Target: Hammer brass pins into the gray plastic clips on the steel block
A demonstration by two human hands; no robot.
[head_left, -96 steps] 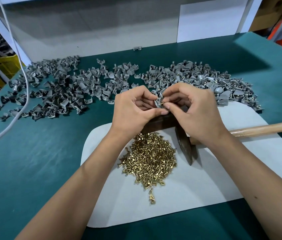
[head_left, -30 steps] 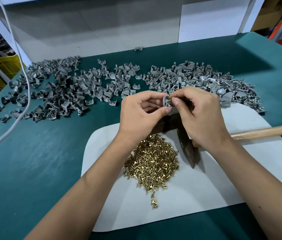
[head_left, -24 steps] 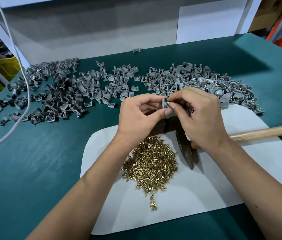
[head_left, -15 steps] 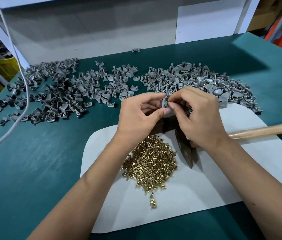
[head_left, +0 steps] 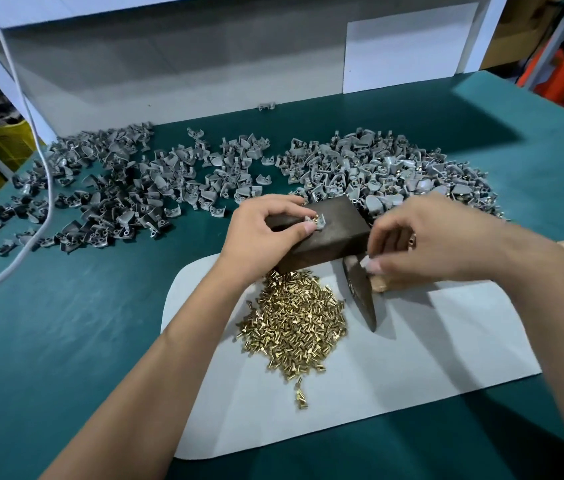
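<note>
Presently: gray clip (head_left: 316, 223) with brass pin pinched by left hand (head_left: 266, 233) atop steel block (head_left: 325, 233) mid-tabletop; right hand (head_left: 440, 244) curling at hammer (head_left: 363, 292), grip unclear; risk: unseated pin tipping, blow striking fingertips.

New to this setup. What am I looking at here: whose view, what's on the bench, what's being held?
There is no machine: a person works with two bare hands, filmed by one wide camera on their head that looks forward and down.

On the green bench lies a white mat with a heap of brass pins, a dark steel block and a hammer whose wooden handle runs off to the right. Farther back lie two spreads of gray clips, and a white cable crosses the left one.

The left hand pinches one clip, with brass showing in it, against the top of the block. The right hand hovers over the hammer near its head, fingers curled; whether it grips the hammer yet is unclear.
</note>
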